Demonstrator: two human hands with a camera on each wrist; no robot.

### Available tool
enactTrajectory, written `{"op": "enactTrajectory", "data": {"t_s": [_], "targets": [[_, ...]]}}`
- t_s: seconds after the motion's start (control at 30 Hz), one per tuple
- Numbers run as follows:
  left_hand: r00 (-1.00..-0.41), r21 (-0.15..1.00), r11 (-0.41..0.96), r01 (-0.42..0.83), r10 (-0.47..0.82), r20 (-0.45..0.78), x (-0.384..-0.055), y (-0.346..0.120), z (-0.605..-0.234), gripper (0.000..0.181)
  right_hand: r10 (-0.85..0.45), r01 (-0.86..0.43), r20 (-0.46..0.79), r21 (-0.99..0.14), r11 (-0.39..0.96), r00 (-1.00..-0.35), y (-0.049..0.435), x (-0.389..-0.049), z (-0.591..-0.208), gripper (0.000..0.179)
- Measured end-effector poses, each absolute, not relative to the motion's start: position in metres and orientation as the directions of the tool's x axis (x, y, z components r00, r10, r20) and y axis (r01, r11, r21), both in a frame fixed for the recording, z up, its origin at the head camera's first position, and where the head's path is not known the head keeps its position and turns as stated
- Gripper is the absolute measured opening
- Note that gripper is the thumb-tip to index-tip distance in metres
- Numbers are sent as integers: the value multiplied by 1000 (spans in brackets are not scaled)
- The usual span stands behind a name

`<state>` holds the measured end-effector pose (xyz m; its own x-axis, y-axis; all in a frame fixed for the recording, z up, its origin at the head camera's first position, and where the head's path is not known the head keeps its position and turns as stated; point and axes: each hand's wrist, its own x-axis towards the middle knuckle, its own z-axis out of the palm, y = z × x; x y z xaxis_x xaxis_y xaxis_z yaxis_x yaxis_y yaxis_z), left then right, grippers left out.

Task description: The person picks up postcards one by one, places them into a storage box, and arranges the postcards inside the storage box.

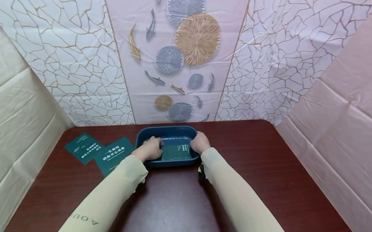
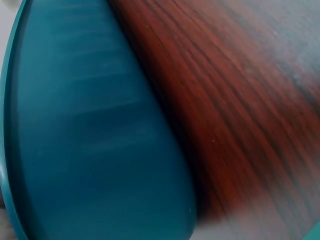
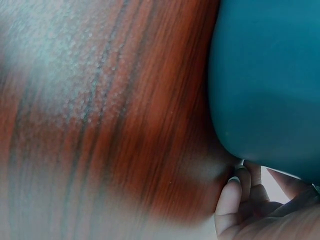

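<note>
A dark blue-green rectangular tray [image 1: 173,130] with rounded corners sits near the table's back edge. Inside it is a dark green card [image 1: 171,152] with white print, its left part covered by my left hand [image 1: 149,149]. That hand reaches over the tray's left end with bent fingers at the card; whether they pinch it is hidden. My right hand [image 1: 200,142] grips the tray's right end at the rim. In the right wrist view its curled fingers [image 3: 231,197] lie against the outside of the tray [image 3: 265,90]. The left wrist view mostly shows the tray's outer wall [image 2: 95,125].
Left of the tray, two dark green printed cards lie on the table: a larger one [image 1: 114,156] and a smaller one [image 1: 84,147], their edges meeting or overlapping. The reddish-brown wooden table [image 1: 264,173] ends at a patterned cloth wall [image 1: 177,88] behind the tray.
</note>
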<state>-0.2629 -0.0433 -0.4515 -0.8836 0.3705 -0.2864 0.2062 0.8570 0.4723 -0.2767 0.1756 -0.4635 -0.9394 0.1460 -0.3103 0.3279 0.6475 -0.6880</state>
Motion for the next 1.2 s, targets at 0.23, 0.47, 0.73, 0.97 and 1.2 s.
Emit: {"op": "enactTrajectory", "data": {"t_s": [0.23, 0.47, 0.73, 0.97, 1.2], "targets": [[-885, 487, 849, 207, 374, -276, -268, -44, -456, 27, 152, 338, -318, -684, 647, -936, 177, -278, -465, 60], [-892, 472, 856, 208, 364, -267, -269, -45, -459, 26, 154, 334, -315, -674, 659, -937, 175, -278, -465, 60], [-902, 455, 865, 212, 352, -249, -265, -48, -455, 25, 155, 342, -325, -662, 667, -933, 174, -279, -463, 61], [-921, 486, 827, 282, 375, -104, -252, -70, -432, 29, 143, 335, -325, -673, 659, -935, 175, -279, -464, 60], [-944, 486, 823, 293, 330, 10, -231, -112, -407, 30, 141, 335, -328, -672, 661, -934, 175, -280, -464, 61]]}}
